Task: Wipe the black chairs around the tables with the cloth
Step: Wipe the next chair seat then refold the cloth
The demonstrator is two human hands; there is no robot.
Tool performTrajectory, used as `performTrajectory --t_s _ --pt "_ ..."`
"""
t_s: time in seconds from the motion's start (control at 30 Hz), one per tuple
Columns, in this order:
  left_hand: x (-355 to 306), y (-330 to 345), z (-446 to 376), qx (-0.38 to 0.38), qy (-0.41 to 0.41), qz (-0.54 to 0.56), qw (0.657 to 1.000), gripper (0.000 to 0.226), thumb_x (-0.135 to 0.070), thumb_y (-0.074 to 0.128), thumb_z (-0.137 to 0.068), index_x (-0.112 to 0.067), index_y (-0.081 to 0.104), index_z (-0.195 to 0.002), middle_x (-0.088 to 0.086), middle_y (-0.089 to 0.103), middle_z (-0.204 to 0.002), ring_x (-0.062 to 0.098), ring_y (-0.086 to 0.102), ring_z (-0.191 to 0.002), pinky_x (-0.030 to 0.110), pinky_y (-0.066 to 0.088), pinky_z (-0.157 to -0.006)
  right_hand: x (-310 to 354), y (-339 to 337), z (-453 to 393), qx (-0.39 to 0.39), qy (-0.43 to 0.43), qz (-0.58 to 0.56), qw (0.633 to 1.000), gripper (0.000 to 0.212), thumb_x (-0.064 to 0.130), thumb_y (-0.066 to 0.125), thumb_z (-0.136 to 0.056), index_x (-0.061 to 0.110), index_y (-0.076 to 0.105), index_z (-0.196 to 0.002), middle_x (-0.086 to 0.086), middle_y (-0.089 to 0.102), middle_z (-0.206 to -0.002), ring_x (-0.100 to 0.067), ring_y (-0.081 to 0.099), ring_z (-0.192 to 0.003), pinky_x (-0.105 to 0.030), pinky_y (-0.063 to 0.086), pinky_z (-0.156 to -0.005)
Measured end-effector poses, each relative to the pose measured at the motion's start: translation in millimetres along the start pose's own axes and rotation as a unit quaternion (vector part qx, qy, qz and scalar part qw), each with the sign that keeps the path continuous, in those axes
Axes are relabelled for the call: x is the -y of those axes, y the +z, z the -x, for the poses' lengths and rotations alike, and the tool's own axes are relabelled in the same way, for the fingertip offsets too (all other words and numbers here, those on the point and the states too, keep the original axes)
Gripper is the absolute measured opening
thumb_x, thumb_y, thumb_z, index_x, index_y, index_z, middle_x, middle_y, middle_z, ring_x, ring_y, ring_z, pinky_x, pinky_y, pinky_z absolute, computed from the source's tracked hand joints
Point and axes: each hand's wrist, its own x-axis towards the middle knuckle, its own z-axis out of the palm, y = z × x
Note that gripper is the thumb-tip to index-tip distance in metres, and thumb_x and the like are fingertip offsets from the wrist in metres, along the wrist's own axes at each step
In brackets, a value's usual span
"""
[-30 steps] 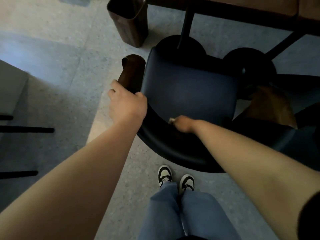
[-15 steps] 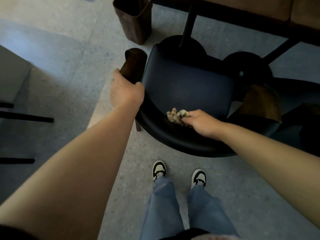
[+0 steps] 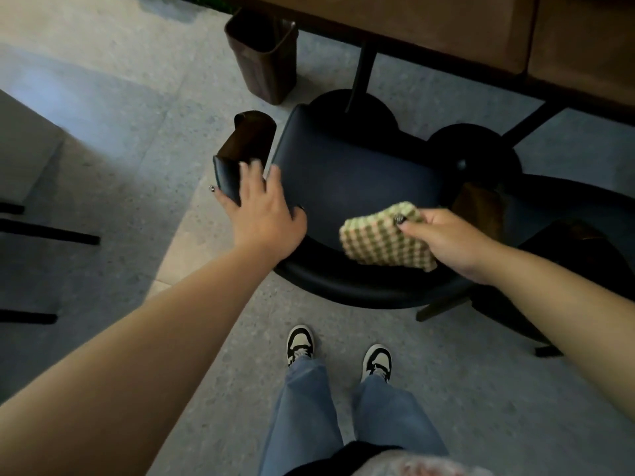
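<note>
A black chair (image 3: 350,173) with a curved backrest and brown armrest ends stands in front of me, pushed toward a wooden table (image 3: 446,25). My left hand (image 3: 261,207) lies with fingers spread over the left end of the backrest, next to the brown armrest (image 3: 251,135). My right hand (image 3: 450,242) pinches a green-and-cream checked cloth (image 3: 381,238), which hangs flat over the rear right part of the seat, above the backrest rim. Whether the cloth touches the seat cannot be told.
A brown waste bin (image 3: 264,56) stands on the floor left of the table leg. Round black table bases (image 3: 474,149) sit under the table. A second dark chair (image 3: 584,242) is close on the right. Black furniture legs (image 3: 48,231) show at the left edge.
My left hand has let go of the armrest end and spread its fingers. My right hand moved right and up from the backrest rim, and the bunched cloth now hangs open.
</note>
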Motion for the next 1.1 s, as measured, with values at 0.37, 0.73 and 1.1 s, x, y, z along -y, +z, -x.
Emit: performTrajectory --t_s 0.37,0.73,1.1 --pt "9.0 9.2 -7.1 0.075 0.231 -0.119 0.963 0.048 -0.062 0.027 -0.083 -0.045 0.066 -0.105 -0.012 0.069 -0.086 0.017 0.063 -0.081 0.029 0.046 -0.065 -60.9 45.1 -144.7 0.079 0.033 0.431 0.899 0.032 0.02 0.044 -0.096 0.007 0.064 -0.117 -0.016 0.061 -0.125 -0.031 0.057 -0.112 -0.031 0.045 -0.088" --pt "5.9 6.7 -8.2 0.083 0.202 -0.132 0.967 0.042 -0.058 0.031 -0.08 -0.036 0.067 -0.083 -0.01 0.057 -0.064 0.015 0.053 -0.063 0.027 0.033 -0.054 -54.1 42.2 -117.3 0.13 0.039 0.322 0.937 0.029 0.028 0.045 -0.098 0.023 0.057 -0.072 -0.002 0.06 -0.095 -0.018 0.054 -0.086 -0.027 0.036 -0.073" --pt "4.8 9.4 -10.5 0.113 0.189 -0.129 0.967 0.037 -0.062 0.036 -0.081 -0.039 0.064 -0.089 -0.012 0.063 -0.077 0.015 0.059 -0.076 0.028 0.041 -0.062 -15.5 6.9 9.9 0.136 -0.09 0.284 0.945 0.036 0.015 0.051 -0.097 0.033 0.049 -0.066 0.032 0.056 -0.067 0.013 0.05 -0.068 -0.007 0.034 -0.063"
